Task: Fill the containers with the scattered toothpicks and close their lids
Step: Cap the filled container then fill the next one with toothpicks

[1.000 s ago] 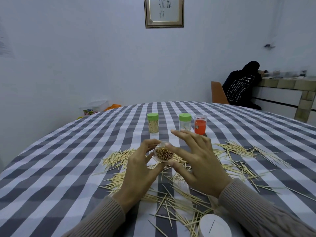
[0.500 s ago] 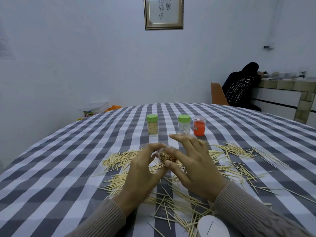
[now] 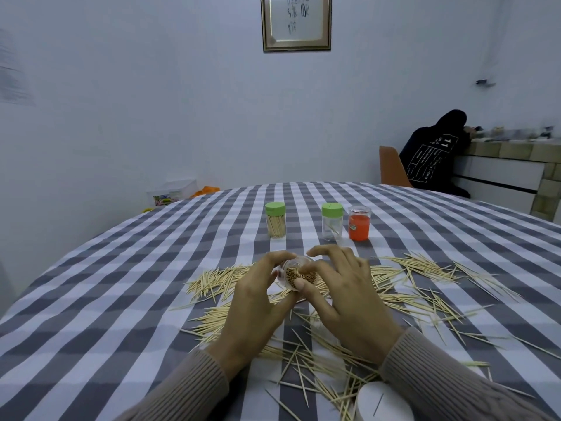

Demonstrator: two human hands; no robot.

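Left hand [image 3: 258,302] and right hand [image 3: 343,296], both grasping the clear plastic toothpick-filled container [image 3: 296,273], now lower than before, just above scattered wooden toothpicks [image 3: 425,268] on the checked bench [image 3: 121,284].

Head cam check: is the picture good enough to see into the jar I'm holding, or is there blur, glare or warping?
Head view: light is soft and even, no harsh glare; toothpick ends show in the clear container between the left hand and right hand. Head view: wide-angle warping bends the table edge. Head view: far wall is soft.
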